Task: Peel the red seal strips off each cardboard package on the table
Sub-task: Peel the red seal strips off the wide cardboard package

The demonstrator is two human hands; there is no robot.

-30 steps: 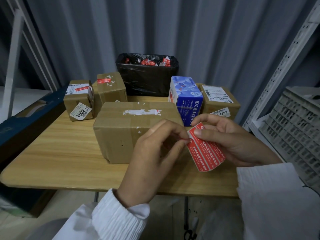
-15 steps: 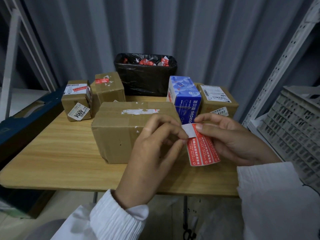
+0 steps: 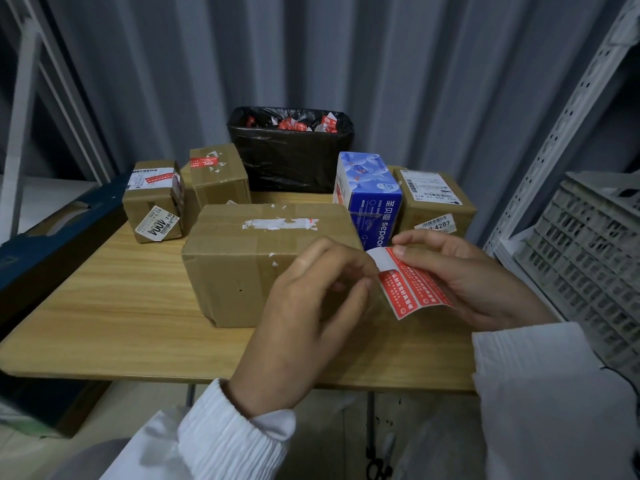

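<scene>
Grey corrugated wall (image 3: 381, 64) behind; wooden table (image 3: 104, 306) in front, carrying the packages.

Finding 1: the red seal strip (image 3: 415, 292) is in the air between my hands, just in front of the right end of the large cardboard box (image 3: 242, 258). My left hand (image 3: 304, 306) pinches its left edge between thumb and forefinger. My right hand (image 3: 478, 282) pinches its upper edge, where a white corner is turned over. The strip appears to be free of the box, though I cannot tell whether a hidden edge clings. White torn residue (image 3: 277, 224) marks the box top.

Finding 2, judged: the step in hand is disposal. To do it well I should fold the sticky face onto itself with both pinches held close, so it does not grab my fingers. Then I should drop it in the black-lined bin (image 3: 294, 161) at the back of the table.

Count:
- Cardboard packages: four. These are the large box, a left small box (image 3: 154, 202), a second small box (image 3: 221, 181) and a right labelled box (image 3: 440, 202).
- Blue printed carton (image 3: 375, 206): one.
- Red strips seen on packages: at least two, on the two small boxes at left.
- Strips in hand: one.
- Red scraps in the bin: too many to count.
</scene>
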